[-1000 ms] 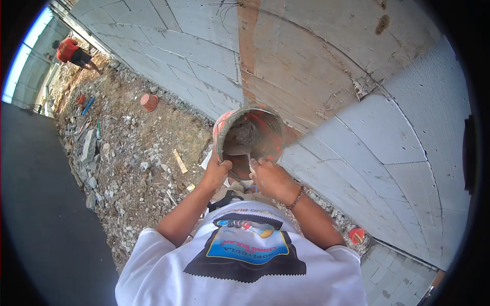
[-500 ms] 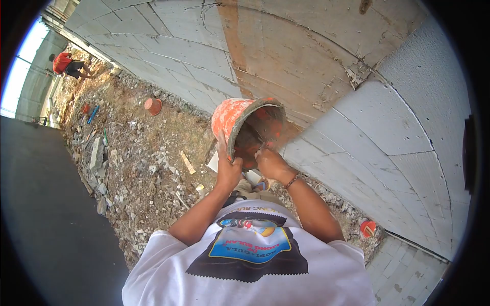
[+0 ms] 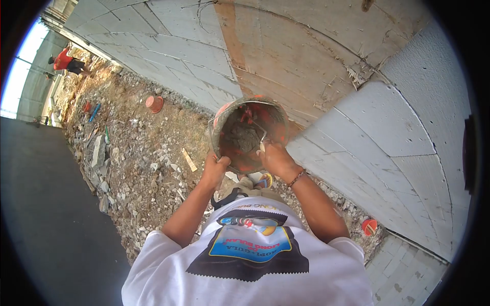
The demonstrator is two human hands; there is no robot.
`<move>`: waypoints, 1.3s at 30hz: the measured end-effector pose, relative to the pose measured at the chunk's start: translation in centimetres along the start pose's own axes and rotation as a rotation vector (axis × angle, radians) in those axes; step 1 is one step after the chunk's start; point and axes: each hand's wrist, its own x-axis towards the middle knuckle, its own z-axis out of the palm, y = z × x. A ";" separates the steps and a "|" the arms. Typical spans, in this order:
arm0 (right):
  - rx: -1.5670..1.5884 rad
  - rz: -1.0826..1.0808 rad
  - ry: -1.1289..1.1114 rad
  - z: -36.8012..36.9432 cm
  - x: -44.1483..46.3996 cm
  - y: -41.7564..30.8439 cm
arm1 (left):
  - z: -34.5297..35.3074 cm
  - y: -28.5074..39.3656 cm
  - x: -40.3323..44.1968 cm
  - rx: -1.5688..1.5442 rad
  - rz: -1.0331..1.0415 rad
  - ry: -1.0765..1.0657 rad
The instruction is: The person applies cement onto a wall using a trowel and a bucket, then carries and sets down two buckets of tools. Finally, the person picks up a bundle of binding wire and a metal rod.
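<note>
The bucket [image 3: 282,124] is held in front of the body, just above a sandalled foot [image 3: 265,180], near the corner where the brownish panel [image 3: 286,56] is met by the grey block wall [image 3: 375,122]. Compared with half a second ago, when its orange outer side was shown, its mouth has been swung round toward the camera, and the grey mortar [image 3: 242,138] lying inside is now exposed.

The rim is gripped at its near left by the left hand [image 3: 216,167]; the thumb is laid over the edge, while the fingers are partly hidden. The right hand [image 3: 278,159] is curled closed around the handle of a trowel [image 3: 262,147], whose bent metal shank is seen inside the mouth; whether the blade is sunk in the mortar cannot be told.

On the right, room is limited by the block wall, close beside the rim. More room is given on the left, where the rubble-strewn ground [image 3: 135,153] is bounded by a dark panel [image 3: 56,199] along its far left edge. On that ground a strip of wood [image 3: 189,159] and a small bucket [image 3: 154,104] are seen, well apart from the hands.
</note>
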 end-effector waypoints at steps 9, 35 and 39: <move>-0.195 -0.226 -0.182 0.2 -0.5 -1.0 | -0.4 0.9 0.5 -0.112 -0.123 0.042; 0.820 0.168 -0.343 1.1 -1.7 1.6 | -1.7 7.9 1.6 0.393 0.253 -0.367; 0.899 0.180 -0.374 -1.1 -2.1 -1.0 | -1.5 5.6 1.4 0.258 0.082 -0.315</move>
